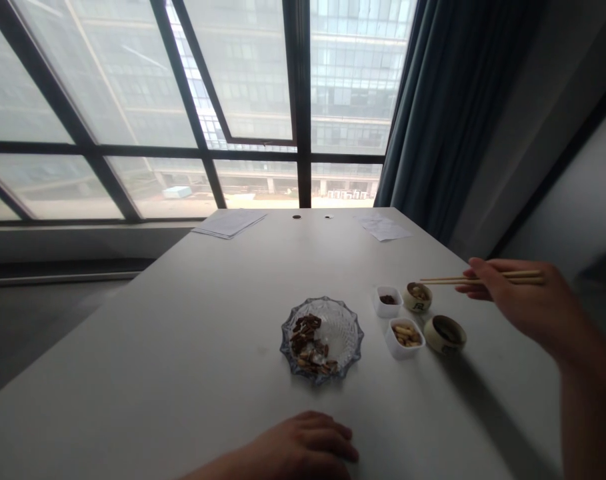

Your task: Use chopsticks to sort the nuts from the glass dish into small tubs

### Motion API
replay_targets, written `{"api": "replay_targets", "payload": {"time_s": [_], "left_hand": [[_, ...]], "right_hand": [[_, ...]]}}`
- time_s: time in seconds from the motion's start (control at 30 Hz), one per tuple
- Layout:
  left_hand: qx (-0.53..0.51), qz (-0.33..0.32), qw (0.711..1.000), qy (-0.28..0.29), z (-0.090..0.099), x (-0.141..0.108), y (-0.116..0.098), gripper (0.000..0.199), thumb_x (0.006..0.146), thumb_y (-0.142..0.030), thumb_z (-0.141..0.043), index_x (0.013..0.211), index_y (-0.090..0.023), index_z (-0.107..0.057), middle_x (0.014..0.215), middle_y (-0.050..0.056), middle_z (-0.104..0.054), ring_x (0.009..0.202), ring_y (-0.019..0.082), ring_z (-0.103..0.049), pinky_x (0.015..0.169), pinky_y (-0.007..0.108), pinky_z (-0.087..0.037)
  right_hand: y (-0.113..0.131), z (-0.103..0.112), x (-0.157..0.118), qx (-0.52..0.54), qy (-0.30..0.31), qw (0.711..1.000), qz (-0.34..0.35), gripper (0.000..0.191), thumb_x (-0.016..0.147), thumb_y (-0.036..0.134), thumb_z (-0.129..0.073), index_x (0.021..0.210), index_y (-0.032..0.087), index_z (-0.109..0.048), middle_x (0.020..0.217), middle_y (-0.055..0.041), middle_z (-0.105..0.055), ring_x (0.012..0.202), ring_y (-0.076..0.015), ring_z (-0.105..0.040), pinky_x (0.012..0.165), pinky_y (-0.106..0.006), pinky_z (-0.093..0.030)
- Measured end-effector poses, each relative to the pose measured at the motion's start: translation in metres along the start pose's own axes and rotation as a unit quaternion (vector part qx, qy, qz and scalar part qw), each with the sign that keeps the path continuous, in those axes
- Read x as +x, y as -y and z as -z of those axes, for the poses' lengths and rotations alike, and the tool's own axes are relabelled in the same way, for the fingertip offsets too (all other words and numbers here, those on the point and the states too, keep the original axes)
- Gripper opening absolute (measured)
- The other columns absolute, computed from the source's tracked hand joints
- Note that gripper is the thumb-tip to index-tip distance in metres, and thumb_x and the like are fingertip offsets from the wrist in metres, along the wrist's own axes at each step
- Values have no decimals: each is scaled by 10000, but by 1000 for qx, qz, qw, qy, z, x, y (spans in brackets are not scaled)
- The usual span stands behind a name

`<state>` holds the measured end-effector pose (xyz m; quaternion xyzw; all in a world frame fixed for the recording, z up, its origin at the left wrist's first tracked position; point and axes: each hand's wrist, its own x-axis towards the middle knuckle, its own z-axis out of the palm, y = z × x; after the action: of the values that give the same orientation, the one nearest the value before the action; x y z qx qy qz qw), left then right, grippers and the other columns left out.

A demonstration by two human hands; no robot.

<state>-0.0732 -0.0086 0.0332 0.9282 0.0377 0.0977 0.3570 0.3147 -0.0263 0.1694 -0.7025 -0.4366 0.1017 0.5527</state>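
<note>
My right hand point(513, 293) holds a pair of wooden chopsticks point(520, 277), their tips pointing left over a small round bowl point(419, 306) with pale pieces in it. Nearer stands another round bowl point(445, 341), dark inside. To their left are a square white cup point(388, 310) with small dark bits and another white cup point(405, 353) of peanut-like pieces. A scalloped glass dish point(350, 333) has brown pieces along its left and near side. My left hand point(315, 443) rests on the table below the dish, fingers slightly curled and nothing seen in it.
The white table point(183, 347) reaches to a large window. Papers point(230, 223) lie at its far left and a crumpled sheet point(384, 226) at its far right. A dark curtain point(433, 120) hangs at the right.
</note>
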Motion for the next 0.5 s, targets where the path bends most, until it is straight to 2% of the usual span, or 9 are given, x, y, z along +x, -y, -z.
{"api": "replay_targets", "payload": {"time_s": [0.13,0.4,0.5], "left_hand": [[6,-1,1000,4,2,0,-1,240,1074,-281,-491,1199,-238,-691,1344,104,-721,1368,249,-610,1182,374,-457],[5,2,1000,10,6,1,-5,241,1065,-263,-518,1231,-237,-690,1346,103,-721,1371,256,-611,1188,373,-459],[3,2,1000,9,7,1,-7,236,1054,-240,-542,1235,-234,-693,1341,100,-723,1368,249,-613,1194,363,-455]], "right_hand": [[1,-4,3,14,-10,1000,13,345,871,534,-790,869,189,-799,827,-107,-824,679,-269,-812,608,-335,-698],[31,-9,-22,42,-41,997,59,344,898,558,-763,873,217,-804,796,-83,-812,687,-257,-807,625,-343,-695],[39,-19,-34,45,-11,997,59,366,913,562,-746,894,203,-813,795,-93,-814,694,-257,-806,620,-332,-682]]}}
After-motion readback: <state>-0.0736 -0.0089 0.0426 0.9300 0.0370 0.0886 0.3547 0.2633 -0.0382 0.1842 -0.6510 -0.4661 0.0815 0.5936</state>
